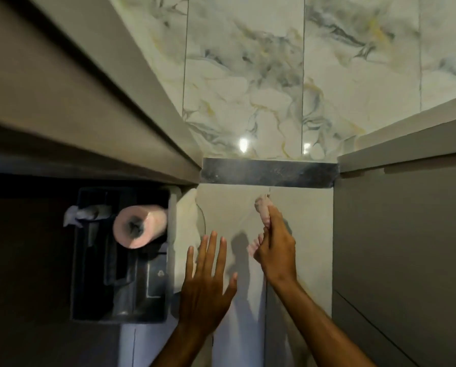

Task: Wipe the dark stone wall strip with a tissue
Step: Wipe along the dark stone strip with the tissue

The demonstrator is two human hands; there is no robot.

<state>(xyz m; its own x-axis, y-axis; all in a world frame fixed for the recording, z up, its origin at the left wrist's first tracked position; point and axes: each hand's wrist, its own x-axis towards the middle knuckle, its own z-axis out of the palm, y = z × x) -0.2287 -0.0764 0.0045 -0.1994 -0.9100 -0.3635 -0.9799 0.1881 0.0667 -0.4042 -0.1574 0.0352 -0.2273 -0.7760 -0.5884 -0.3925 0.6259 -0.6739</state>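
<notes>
Dark stone wall strip [269,172] runs horizontally between two pale cabinet sides, directly under the marbled tiles [248,75] and above a plain light panel [301,234]; a pale, dusty haze shows across its face, heaviest toward its middle. Right hand [274,247] is clamped on a wadded pink tissue [263,209], the wad's top just below the strip's lower edge, not yet touching it as far as can be told. Left hand [208,282] sits lower and left of the strip, fingers spread and holding nothing, palm toward the panel; contact with the panel cannot be confirmed. Pink paper roll [139,226] rests in a dark recessed holder [89,260] well left of and below the strip. Judgement: wiping is about to begin. Risks: the wad is small and loosely bunched, so it may shed or tear on rough stone; a narrow contact patch may only smear the haze toward the strip's ends; the strip's corners against the cabinet sides are likely to be missed.
</notes>
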